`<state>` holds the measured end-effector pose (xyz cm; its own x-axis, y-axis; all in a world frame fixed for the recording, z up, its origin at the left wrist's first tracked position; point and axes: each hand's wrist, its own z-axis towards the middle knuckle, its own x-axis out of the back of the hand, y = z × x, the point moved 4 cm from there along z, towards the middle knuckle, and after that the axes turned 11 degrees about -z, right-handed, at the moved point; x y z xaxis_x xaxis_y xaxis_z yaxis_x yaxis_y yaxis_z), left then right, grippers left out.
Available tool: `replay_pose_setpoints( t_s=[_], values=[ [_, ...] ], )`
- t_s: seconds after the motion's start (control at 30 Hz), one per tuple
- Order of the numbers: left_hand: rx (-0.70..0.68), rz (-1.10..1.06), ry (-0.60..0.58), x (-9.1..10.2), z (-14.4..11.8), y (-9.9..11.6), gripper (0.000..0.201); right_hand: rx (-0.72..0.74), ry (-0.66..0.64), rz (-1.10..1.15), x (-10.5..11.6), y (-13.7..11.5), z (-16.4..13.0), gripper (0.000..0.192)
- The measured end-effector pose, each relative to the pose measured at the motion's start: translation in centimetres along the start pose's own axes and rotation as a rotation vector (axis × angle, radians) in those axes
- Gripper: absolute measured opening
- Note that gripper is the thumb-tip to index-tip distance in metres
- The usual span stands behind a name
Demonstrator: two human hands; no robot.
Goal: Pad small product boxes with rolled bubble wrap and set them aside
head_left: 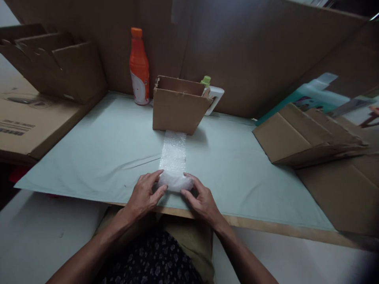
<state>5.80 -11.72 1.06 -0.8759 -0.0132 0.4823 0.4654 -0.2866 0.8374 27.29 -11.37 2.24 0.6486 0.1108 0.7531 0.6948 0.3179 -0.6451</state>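
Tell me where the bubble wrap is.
In the head view, the bubble wrap lies below and slightly left of centre on the cloth, its rolled end between left hand and right hand, its strip reaching the open box.

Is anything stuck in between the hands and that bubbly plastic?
Nothing visible is. The left hand and right hand both touch the near end of the bubble wrap. The cardboard box stands at its far end, not between.

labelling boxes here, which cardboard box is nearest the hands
The middle box, beside the orange bottle, with the bubble wrap reaching its base; the others sit farther off, left and right.
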Motion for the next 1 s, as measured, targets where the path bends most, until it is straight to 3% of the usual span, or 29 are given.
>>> replay_pose_setpoints(
  t_s=[0.1, 0.3, 0.4, 0.5, 0.63, 0.73, 0.87, 1.0],
  values=[
    [0.037, 0.016, 0.050, -0.2, 0.8, -0.4, 0.039, -0.102, 0.045, 0.015, -1.2, 0.1, 1.4, 0.043],
    [-0.006, 0.116, 0.128, -0.8, 1.4, -1.0, 0.040, -0.082, 0.094, -0.176, -1.7, 0.3, 2.1, 0.052],
    [-0.045, 0.169, 0.150, -1.1, 1.2, -1.0, 0.038, -0.022, 0.196, -0.239, -1.0, 0.2, 1.4, 0.047],
    [-0.069, 0.199, 0.136, -1.2, 1.2, -0.8, 0.037, 0.131, 0.315, -0.339, 0.0, -1.0, -0.1, 0.035],
    [-0.092, 0.273, 0.113, -1.4, 1.5, -0.7, 0.035, 0.352, 0.176, -0.459, -0.4, -2.6, -1.2, 0.028],
    [-0.092, 0.286, 0.124, -1.2, 1.5, -0.7, 0.036, 0.390, 0.050, -0.550, -1.4, -2.7, -0.7, 0.031],
    [-0.234, 0.194, 0.126, -0.3, 0.7, 0.1, 0.029, 0.445, 0.047, -0.653, -1.9, -2.3, 0.5, 0.025],
    [-0.345, 0.140, -0.027, 0.2, -0.5, 0.9, 0.043, 0.512, 0.059, -0.720, -2.1, -2.2, 1.3, 0.021]
  ],
)
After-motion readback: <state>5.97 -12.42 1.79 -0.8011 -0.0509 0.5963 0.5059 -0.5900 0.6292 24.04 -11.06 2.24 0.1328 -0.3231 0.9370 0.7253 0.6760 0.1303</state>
